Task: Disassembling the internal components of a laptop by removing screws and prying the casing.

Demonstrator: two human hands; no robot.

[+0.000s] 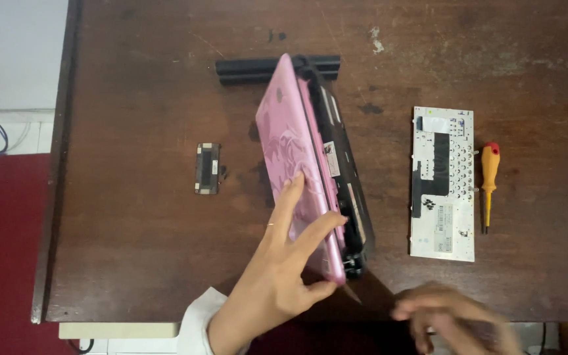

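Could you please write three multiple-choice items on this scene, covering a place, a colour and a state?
1. Where does the orange-handled screwdriver lie?
A. right of the white keyboard panel
B. left of the small black rectangular cover
C. on the long black battery bar

2. What colour is the lid of the small laptop?
A. blue
B. pink
C. green

3. How does the laptop stand?
A. flat and closed
B. tipped up on one edge, held by the left hand
C. lying in two separate halves

Answers: 1 A, it lies beside the panel's right edge on the dark wooden table; 2 B, the lid is pink with a pale pattern; 3 B, the left hand's fingers grip the lid, while the blurred right hand is off it.
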